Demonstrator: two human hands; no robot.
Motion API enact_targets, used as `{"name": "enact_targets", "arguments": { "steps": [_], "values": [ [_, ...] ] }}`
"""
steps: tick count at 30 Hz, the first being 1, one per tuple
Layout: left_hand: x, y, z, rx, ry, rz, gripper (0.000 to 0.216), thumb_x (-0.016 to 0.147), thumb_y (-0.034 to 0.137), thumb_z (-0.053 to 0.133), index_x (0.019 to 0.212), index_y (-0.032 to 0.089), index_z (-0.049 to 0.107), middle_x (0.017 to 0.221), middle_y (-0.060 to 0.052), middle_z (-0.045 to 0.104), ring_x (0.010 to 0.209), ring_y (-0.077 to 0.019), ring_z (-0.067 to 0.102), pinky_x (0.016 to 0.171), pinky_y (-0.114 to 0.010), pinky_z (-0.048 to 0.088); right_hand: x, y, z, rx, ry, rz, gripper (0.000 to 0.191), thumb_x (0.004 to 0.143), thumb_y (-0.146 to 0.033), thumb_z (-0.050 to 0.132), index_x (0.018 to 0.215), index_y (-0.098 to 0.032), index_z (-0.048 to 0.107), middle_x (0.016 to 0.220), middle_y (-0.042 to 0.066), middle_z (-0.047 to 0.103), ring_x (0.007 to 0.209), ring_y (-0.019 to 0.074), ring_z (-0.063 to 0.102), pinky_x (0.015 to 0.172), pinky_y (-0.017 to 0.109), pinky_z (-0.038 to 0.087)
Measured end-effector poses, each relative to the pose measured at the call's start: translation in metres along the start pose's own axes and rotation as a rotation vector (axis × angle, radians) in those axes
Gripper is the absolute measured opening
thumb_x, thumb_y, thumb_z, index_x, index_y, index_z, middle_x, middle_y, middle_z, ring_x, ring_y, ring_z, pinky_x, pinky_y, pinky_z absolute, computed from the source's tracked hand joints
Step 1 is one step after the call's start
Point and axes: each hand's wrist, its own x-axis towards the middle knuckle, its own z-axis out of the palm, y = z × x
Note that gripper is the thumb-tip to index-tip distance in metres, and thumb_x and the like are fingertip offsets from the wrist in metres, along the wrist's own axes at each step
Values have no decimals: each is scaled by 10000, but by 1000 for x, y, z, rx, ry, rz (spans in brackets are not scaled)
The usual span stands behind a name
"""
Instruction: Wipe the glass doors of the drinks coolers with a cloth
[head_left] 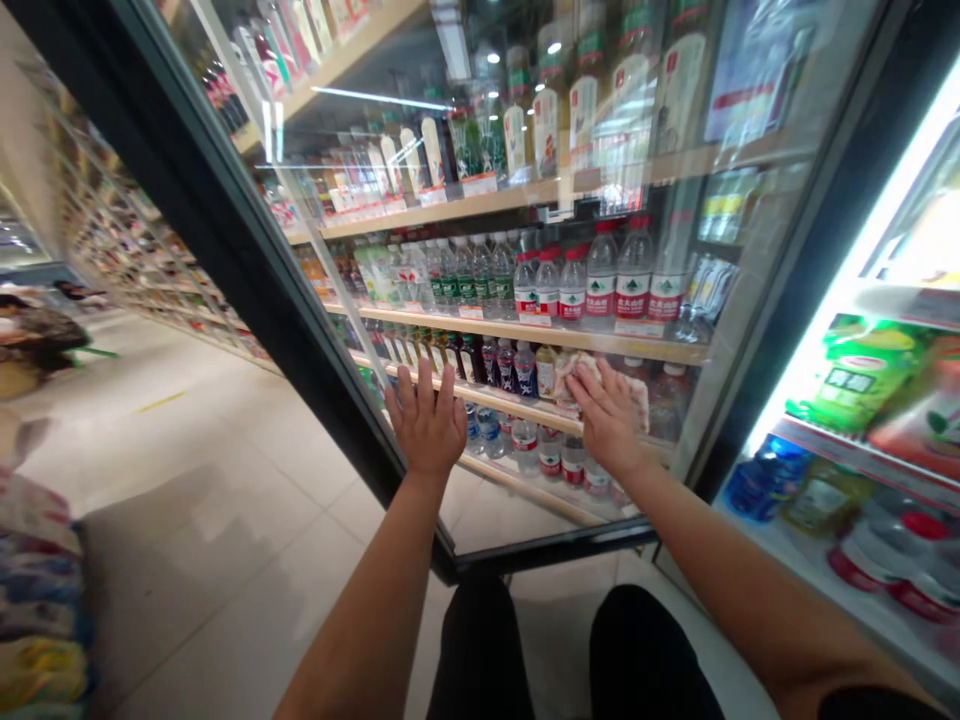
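Observation:
A glass door (510, 512) with a dark frame stands swung out before me. Against its lower left part rests my left hand (427, 425), fingers spread and pointing up, with nothing in it. My right hand (607, 415) lies over a crumpled pale cloth (637, 395) and presses it to the glass, lower right of the pane. Part of the cloth is hidden under the palm. Bottles on shelves show through or in the pane behind both hands; I cannot tell how much is reflection.
To the right, a lit cooler (870, 470) holds drinks and green packs (862, 370). The door's dark frame (247, 260) slants across the left. Colourful packages (41, 600) stand at lower left. Farther back, a person (37, 335) is low near the floor beside long shelves (157, 240).

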Motion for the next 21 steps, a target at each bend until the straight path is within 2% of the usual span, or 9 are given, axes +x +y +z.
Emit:
{"name": "enact_targets", "arguments": {
  "steps": [4, 7, 10, 12, 17, 19, 21],
  "values": [
    [-1, -1, 0, -21, -61, -41, 515, 994, 339, 511, 1493, 212, 534, 1602, -150, 427, 1591, -303, 119, 1289, -584, 77, -11, -4, -1, 30, -105, -33, 655, 942, -13, 425, 1533, -292, 475, 1467, 65, 620, 1525, 227, 372, 1232, 472, 337],
    [-1, -1, -1, -10, -73, -54, 499, 995, 354, 506, 1470, 211, 562, 1596, -151, 437, 1590, -306, 123, 1285, -590, 96, 13, 4, -9, 32, -22, 36, 657, 957, -34, 428, 1565, -282, 421, 1521, 84, 565, 1551, 242, 315, 1218, 498, 354],
    [0, 0, -1, 31, -20, -12, 504, 992, 328, 512, 1479, 206, 550, 1591, -151, 445, 1592, -289, 113, 1283, -566, 131, 32, 9, -15, 8, 81, 92, 684, 959, -27, 417, 1597, -265, 358, 1560, 106, 517, 1578, 249, 238, 1216, 528, 346],
    [2, 2, -3, 55, 7, 28, 523, 989, 302, 515, 1503, 201, 520, 1597, -153, 433, 1593, -279, 101, 1284, -550, 137, 23, 6, -13, -17, 72, 80, 680, 958, -22, 418, 1596, -252, 362, 1542, 110, 538, 1584, 249, 219, 1224, 529, 332],
    [4, 4, -5, 95, 32, 65, 557, 982, 282, 528, 1529, 188, 481, 1608, -164, 407, 1593, -273, 100, 1284, -528, 143, -23, -1, -2, -24, -103, -48, 617, 951, -13, 429, 1520, -243, 489, 1447, 84, 636, 1557, 225, 300, 1253, 470, 302],
    [4, 3, -5, 96, 24, 55, 538, 986, 297, 522, 1513, 191, 504, 1603, -161, 418, 1593, -274, 98, 1283, -531, 144, -16, 7, -5, -19, -90, -32, 604, 957, -24, 427, 1508, -257, 506, 1461, 81, 625, 1550, 227, 319, 1250, 480, 303],
    [3, 2, -4, 86, 10, 34, 513, 993, 313, 507, 1492, 198, 532, 1596, -156, 433, 1593, -271, 92, 1283, -537, 140, 4, 21, -12, -24, -5, 42, 601, 972, -48, 419, 1531, -262, 478, 1515, 92, 572, 1563, 242, 289, 1241, 514, 310]
  ]
}}
